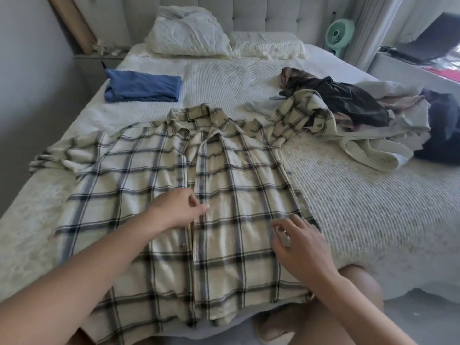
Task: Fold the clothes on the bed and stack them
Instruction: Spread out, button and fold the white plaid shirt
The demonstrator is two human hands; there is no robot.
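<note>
A plaid shirt [199,195] is being laid out flat, front up, across the middle and lower centre of the frame, on the bed [361,207], its hem hanging over the near edge. The step in hand is judged to be the smoothing and squaring of the shirt before folding. The left hand [179,207] is being held at the button placket, fingers loosely curled and a fingertip touching the cloth; whether anything is being pinched cannot be told. The right hand [298,242] is being held over the shirt's right panel, fingers relaxed and slightly spread, nothing being gripped. The next move is likely to call for the sleeves being brought in over the body. A folded blue garment [143,88] is lying at upper left, and an unfolded pile of clothes [361,115] is waiting at upper right. No brand, label or writing can be read.
</note>
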